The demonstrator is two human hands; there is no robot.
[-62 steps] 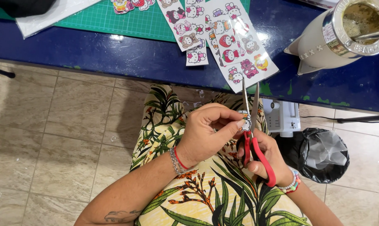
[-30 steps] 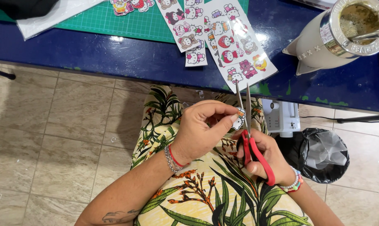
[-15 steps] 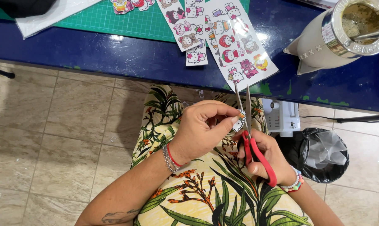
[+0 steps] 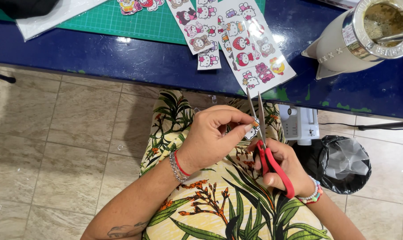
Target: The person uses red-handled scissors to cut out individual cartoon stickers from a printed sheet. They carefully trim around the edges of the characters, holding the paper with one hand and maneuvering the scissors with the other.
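My left hand [image 4: 214, 135] pinches a small white paper cut-out [image 4: 253, 131] between thumb and fingers above my lap. My right hand [image 4: 286, 168] grips red-handled scissors [image 4: 264, 143], their steel blades slightly apart and pointing up at the cut-out's right edge. Both hands hover over my leaf-print clothing [image 4: 219, 209]. On the blue table [image 4: 121, 55] above lie strips of cartoon stickers [image 4: 254, 49], one sheet overhanging the table's front edge. Most of the cut-out is hidden by my fingers.
A green cutting mat [image 4: 134, 20] with loose sticker pieces lies at the back of the table. A cream cup with a metal rim and straw [image 4: 361, 35] stands at the right. A black-lined bin [image 4: 343, 164] and a white device [image 4: 301, 124] sit on the tiled floor.
The scissors' blades have shifted slightly around the cut-out, and my left hand has turned the piece a little. Both hands stay above my lap.
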